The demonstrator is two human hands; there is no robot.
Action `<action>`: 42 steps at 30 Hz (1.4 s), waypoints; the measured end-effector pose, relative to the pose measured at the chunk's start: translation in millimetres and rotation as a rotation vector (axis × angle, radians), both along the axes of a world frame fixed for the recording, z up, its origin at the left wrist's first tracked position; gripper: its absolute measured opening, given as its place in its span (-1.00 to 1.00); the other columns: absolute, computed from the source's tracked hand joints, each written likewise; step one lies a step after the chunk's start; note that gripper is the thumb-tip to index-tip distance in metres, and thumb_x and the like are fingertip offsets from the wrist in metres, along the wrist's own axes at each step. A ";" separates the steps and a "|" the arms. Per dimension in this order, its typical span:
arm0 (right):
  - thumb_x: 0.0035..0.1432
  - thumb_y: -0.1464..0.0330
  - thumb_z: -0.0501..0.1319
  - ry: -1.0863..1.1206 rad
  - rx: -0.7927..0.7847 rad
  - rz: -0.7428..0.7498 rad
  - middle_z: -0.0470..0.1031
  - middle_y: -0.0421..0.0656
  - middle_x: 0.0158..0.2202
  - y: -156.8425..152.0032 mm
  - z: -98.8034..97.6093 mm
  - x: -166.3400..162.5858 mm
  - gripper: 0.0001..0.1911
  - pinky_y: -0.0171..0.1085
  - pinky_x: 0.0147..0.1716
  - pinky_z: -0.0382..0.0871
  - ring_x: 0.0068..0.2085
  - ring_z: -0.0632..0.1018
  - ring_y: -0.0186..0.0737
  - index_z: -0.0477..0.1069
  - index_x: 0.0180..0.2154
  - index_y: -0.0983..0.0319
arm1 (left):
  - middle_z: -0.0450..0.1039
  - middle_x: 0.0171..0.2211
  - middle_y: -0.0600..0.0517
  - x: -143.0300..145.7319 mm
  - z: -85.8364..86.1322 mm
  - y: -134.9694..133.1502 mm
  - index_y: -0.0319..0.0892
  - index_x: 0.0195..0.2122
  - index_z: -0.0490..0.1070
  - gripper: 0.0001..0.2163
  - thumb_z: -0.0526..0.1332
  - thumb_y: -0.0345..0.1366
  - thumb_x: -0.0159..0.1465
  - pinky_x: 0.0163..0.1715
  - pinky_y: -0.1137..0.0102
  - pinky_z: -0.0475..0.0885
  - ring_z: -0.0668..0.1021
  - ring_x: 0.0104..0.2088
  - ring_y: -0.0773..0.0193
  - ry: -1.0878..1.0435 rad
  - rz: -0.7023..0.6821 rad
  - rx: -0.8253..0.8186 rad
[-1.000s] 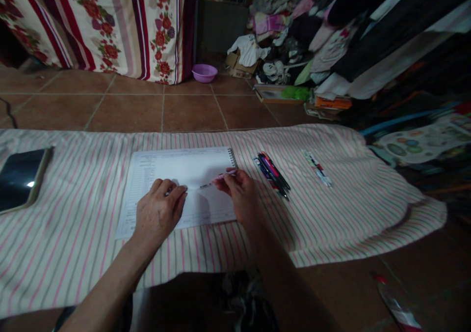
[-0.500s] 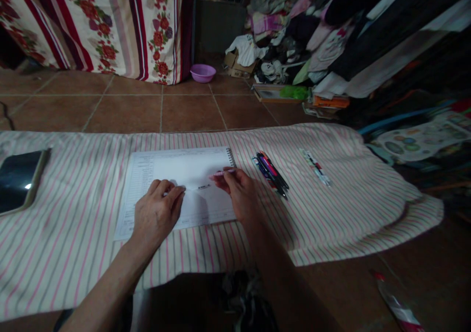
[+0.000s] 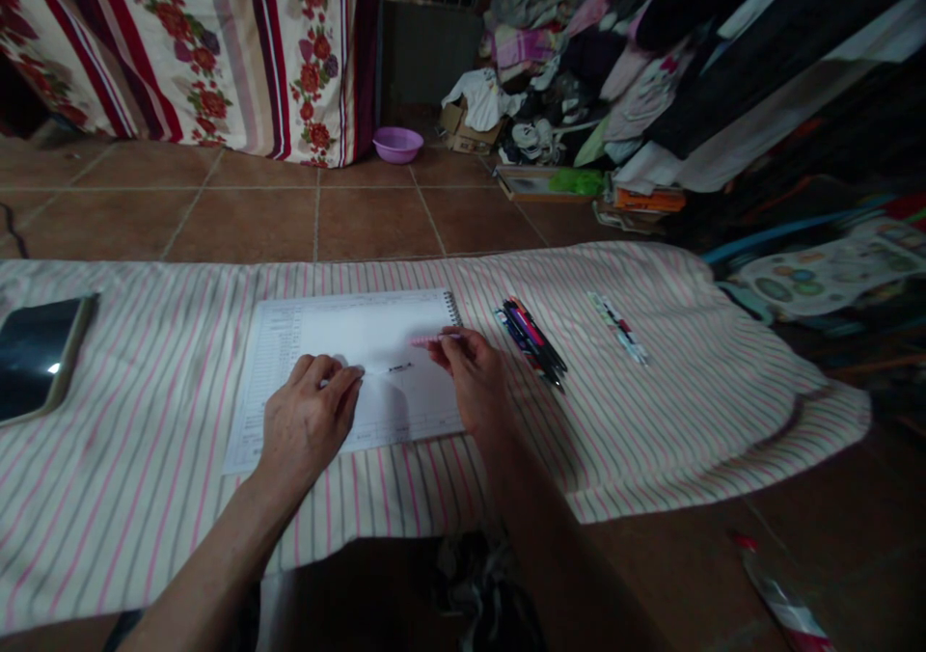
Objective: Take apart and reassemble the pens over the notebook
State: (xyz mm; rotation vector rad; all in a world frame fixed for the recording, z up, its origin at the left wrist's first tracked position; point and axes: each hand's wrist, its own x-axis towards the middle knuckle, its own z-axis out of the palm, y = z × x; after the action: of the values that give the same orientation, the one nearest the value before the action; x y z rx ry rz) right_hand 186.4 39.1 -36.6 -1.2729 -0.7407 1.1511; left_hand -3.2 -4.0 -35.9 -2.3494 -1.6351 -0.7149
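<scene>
A spiral-bound notebook point(image 3: 340, 319) lies open on the striped cloth, under both hands. My left hand point(image 3: 308, 406) is closed in a pinch over the page, at the end of a thin whitish stick point(image 3: 400, 368) with dark marks, which looks like a pen refill. Between the fingertips of my right hand point(image 3: 474, 372) is a slim pink patterned pen piece point(image 3: 425, 340), pointing left above the page. The pink piece and the stick are apart. To the right of my right hand, several pens point(image 3: 531, 339) lie bunched together on the cloth.
More slim pens point(image 3: 619, 328) lie farther right on the striped cloth point(image 3: 694, 392). A dark-screened phone or tablet point(image 3: 40, 358) is at the left edge. Beyond, on the tiled floor, are a purple basin point(image 3: 397, 147) and a heap of clothes point(image 3: 557, 64).
The pink piece in my right hand has turned slightly and shows more clearly. My left hand and the whitish stick have hardly moved.
</scene>
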 end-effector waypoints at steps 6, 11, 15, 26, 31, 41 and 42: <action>-0.01 0.29 0.30 0.037 0.042 0.080 0.58 -0.20 -0.47 -0.2 -0.6 -2.8 -0.75 -0.27 -0.31 0.50 -0.40 0.62 -0.27 0.35 -0.29 0.24 | 0.45 -0.38 -0.01 0.1 1.0 -0.4 -0.16 -0.24 0.52 -0.85 0.16 -0.29 0.27 -0.42 0.35 0.37 0.44 -0.33 0.17 0.005 0.000 -0.006; 0.03 0.31 0.24 -0.089 0.046 0.098 0.58 -0.18 -0.44 -1.2 -0.5 -1.5 -0.81 -0.30 -0.36 0.50 -0.37 0.64 -0.24 0.36 -0.28 0.24 | 0.45 -0.39 -0.01 0.2 0.4 0.6 -0.16 -0.24 0.52 -0.85 0.17 -0.29 0.27 -0.42 0.35 0.36 0.44 -0.33 0.17 0.006 -0.003 -0.003; 0.02 0.30 0.23 -0.193 0.017 0.076 0.59 -0.15 -0.43 -0.2 -5.3 2.0 -0.78 -0.32 -0.44 0.46 -0.45 0.60 -0.28 0.40 -0.26 0.26 | 0.46 -0.39 -0.01 -0.4 -0.2 0.4 -0.16 -0.24 0.52 -0.85 0.17 -0.29 0.27 -0.42 0.35 0.36 0.45 -0.33 0.17 0.006 -0.007 -0.001; 0.04 0.38 0.14 -0.634 0.325 0.030 0.53 -0.01 -0.22 -2.6 -4.4 6.2 -0.82 -0.24 -0.29 0.46 -0.26 0.55 -0.20 0.49 -0.32 0.27 | 0.46 -0.38 -0.02 -0.5 -0.2 0.5 -0.16 -0.24 0.52 -0.84 0.17 -0.27 0.27 -0.43 0.35 0.36 0.45 -0.33 0.16 0.008 -0.009 0.007; 0.07 0.43 0.15 -0.784 0.311 0.065 0.50 -0.07 -0.28 -5.9 -3.4 6.6 -0.83 -0.21 -0.28 0.45 -0.40 0.52 -0.28 0.49 -0.30 0.24 | 0.47 -0.36 -0.02 -0.5 -0.7 0.9 -0.17 -0.22 0.52 -0.84 0.17 -0.28 0.27 -0.41 0.34 0.37 0.45 -0.32 0.16 0.007 -0.002 0.010; 0.09 0.44 0.16 -0.831 0.348 0.093 0.44 -0.10 -0.29 -10.3 0.3 3.7 -0.86 -0.25 -0.33 0.44 -0.44 0.50 -0.33 0.48 -0.30 0.24 | 0.48 -0.34 -0.06 -3.4 0.7 -1.1 -0.27 -0.03 0.42 -0.73 0.11 -0.33 0.27 -0.32 0.25 0.41 0.44 -0.29 0.10 -0.047 -0.025 -0.024; 0.09 0.44 0.16 -0.827 0.348 0.096 0.44 -0.10 -0.29 -10.5 0.9 2.6 -0.86 -0.26 -0.33 0.44 -0.44 0.49 -0.33 0.48 -0.30 0.24 | 0.48 -0.35 -0.07 -3.7 1.3 -1.3 -0.30 0.00 0.39 -0.70 0.09 -0.37 0.27 -0.31 0.24 0.42 0.43 -0.30 0.10 -0.058 -0.033 -0.030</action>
State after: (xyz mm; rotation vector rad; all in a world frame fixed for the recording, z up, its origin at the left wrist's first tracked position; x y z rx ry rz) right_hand 189.0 28.5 -35.8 -1.4082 -1.5468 0.4909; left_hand -6.9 -5.3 -34.6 -2.4036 -1.6454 -0.7767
